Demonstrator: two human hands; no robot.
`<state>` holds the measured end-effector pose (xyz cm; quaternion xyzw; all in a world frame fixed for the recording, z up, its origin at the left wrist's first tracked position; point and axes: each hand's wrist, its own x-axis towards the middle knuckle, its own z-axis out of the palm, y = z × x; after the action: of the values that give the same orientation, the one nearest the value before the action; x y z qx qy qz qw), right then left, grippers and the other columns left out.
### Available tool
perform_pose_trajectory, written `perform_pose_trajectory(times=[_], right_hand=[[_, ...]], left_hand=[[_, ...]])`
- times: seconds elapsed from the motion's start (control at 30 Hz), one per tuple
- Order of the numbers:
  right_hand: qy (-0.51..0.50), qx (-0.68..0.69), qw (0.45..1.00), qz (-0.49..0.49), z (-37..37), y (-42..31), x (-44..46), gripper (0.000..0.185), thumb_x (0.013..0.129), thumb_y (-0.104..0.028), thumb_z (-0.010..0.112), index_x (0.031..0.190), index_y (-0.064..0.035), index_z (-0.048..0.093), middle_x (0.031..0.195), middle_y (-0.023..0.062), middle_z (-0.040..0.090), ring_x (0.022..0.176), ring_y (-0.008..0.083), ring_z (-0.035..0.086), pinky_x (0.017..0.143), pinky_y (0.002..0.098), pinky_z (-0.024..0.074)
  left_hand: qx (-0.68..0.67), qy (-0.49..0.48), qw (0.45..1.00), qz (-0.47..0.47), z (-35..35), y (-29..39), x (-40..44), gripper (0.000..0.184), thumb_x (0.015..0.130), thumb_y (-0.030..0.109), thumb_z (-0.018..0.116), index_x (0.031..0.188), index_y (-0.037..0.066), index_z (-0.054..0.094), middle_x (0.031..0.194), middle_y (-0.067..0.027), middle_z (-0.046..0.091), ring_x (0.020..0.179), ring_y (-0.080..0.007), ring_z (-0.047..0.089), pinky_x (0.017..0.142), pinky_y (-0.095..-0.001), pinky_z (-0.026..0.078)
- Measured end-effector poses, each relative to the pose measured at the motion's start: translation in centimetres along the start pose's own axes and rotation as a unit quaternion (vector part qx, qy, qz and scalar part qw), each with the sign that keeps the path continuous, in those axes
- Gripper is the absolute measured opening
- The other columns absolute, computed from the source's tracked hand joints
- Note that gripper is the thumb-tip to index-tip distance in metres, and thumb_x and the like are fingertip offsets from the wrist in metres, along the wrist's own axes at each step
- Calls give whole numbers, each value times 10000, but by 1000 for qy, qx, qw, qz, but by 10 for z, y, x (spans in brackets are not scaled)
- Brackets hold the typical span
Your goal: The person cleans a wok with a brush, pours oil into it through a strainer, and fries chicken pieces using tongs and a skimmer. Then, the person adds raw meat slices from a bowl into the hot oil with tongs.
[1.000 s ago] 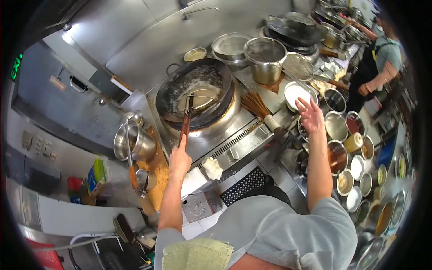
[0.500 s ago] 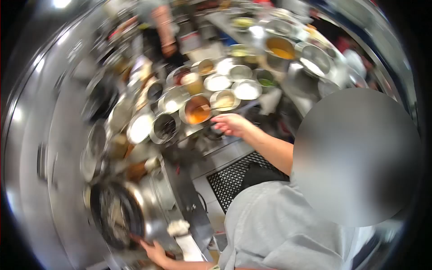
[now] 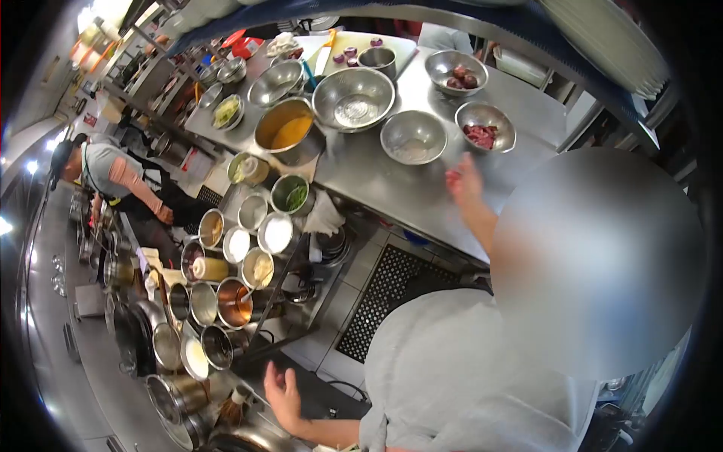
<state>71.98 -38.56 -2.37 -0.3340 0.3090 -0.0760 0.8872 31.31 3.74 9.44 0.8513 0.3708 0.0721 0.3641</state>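
My right hand (image 3: 468, 184) reaches over the steel table, slightly blurred, with its fingers extended and nothing visible in them. Nearest to it are a steel bowl of red, meat-like pieces (image 3: 482, 136) and a shallow steel bowl (image 3: 413, 138). Low in the view, my left hand (image 3: 283, 399) hangs by the stove-side counter with fingers spread, holding nothing. A brush-like tool (image 3: 233, 407) stands to its left. The dark rim of a pan (image 3: 237, 441) shows partly at the bottom edge, cut off by the frame.
Several steel pots, including an orange-brown sauce pot (image 3: 234, 303), crowd the counter. A large pot of orange liquid (image 3: 290, 134) and a bowl of dark red onions (image 3: 462, 80) stand on the table. A person (image 3: 120, 173) works at far left. Overhead runs a shelf (image 3: 361, 13).
My left hand has come off the pan handle and its fingers have spread. My right hand has moved from beside the sauce pot to the steel table. The view has turned.
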Motion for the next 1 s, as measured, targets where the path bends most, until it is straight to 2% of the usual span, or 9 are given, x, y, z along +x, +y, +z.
perform_pose_trajectory(times=[0.13,0.27,0.4,0.57,0.6,0.7,0.8,0.93,1.0], right_hand=[[22,-66,994,-86,-45,-75,76,271,808,-218,681,959,-22,571,814,90,598,656,188,591,602,323,553],[30,-130,975,-180,-68,-105,89,141,826,-128,609,873,5,604,839,88,605,734,179,603,667,328,562],[-78,-318,852,-409,-4,-130,22,166,856,-110,563,743,6,527,704,5,480,638,91,483,635,255,507],[-329,-472,716,-395,102,-79,-21,196,844,-111,586,696,-22,495,654,-24,413,608,64,368,507,250,302],[-381,-416,765,-312,121,-44,-39,217,813,-114,605,650,-37,483,609,-39,385,582,66,350,492,265,276],[-617,-459,630,-109,165,51,-121,172,761,-141,612,833,0,678,674,-26,594,636,57,507,570,237,406],[-778,-440,446,50,166,150,-224,178,767,-125,595,847,15,670,694,-39,585,670,58,504,593,254,430],[-869,-402,214,194,139,238,-366,157,788,-135,594,765,16,634,630,-35,524,616,63,479,571,246,416],[-885,-393,125,216,124,251,-437,143,790,-128,593,762,6,637,639,-30,552,609,68,496,553,249,411]], left_hand=[[85,-83,988,102,60,73,43,503,818,202,658,1252,-2,506,1092,-203,589,931,-307,591,834,-370,469],[86,-97,978,164,84,128,51,470,819,198,651,1221,-7,521,1078,-198,589,900,-323,585,811,-367,471],[42,-146,978,145,79,150,42,440,827,174,662,1215,4,545,1089,-172,608,954,-248,614,808,-315,499],[-190,-192,946,181,61,151,15,286,879,88,597,1141,-26,586,1042,-103,621,937,-158,620,801,-267,500],[-214,-133,953,166,58,144,11,282,879,84,596,1137,-29,588,1032,-101,625,923,-157,624,795,-263,501],[-184,83,972,118,40,112,-10,267,886,83,587,1127,-31,593,980,-94,641,862,-151,637,758,-253,505],[-153,230,961,16,16,56,-51,240,900,118,591,1084,-36,602,938,-87,637,831,-131,626,719,-260,519],[-467,265,842,-52,-6,-37,-155,113,906,106,576,924,-4,597,1074,-70,598,896,-139,603,687,-315,576],[-497,320,796,-130,-17,-55,-217,91,905,106,575,911,16,590,1181,-101,561,921,-164,600,699,-327,577]])
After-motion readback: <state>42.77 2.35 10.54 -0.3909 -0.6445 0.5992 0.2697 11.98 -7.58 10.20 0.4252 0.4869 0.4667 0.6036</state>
